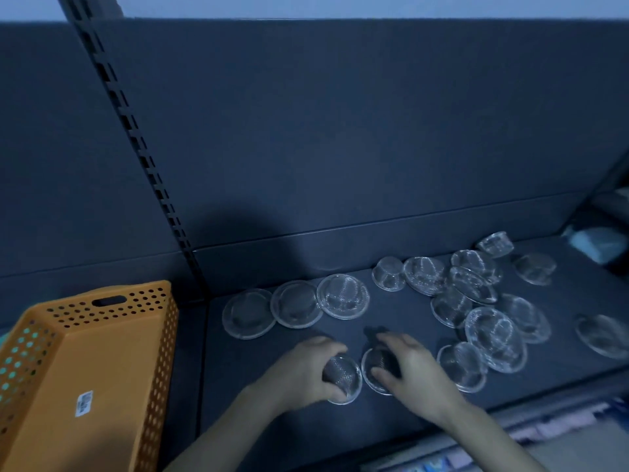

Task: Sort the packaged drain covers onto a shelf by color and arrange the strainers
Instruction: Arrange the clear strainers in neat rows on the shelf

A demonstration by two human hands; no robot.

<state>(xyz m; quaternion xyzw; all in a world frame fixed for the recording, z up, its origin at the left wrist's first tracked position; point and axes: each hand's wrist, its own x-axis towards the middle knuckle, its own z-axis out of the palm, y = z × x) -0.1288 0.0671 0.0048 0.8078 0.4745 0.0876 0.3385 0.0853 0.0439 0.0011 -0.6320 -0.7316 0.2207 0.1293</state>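
Note:
Several round metal mesh strainers lie on a dark shelf (306,413). Three of them sit in a row at the back left, the leftmost strainer (247,314) next to a second (295,304) and a third (343,296). A loose pile of strainers (476,301) spreads over the right half. My left hand (306,369) grips a strainer (343,376) tilted on its edge near the shelf front. Right beside it my right hand (405,366) holds another strainer (377,369), fingers curled over its mesh dome.
An orange perforated basket (85,369) stands at the left, beyond the shelf's slotted upright (136,144). The dark back panel rises behind the strainers. A pale blue object (592,243) lies at the far right. Labels run along the shelf's front edge (510,434).

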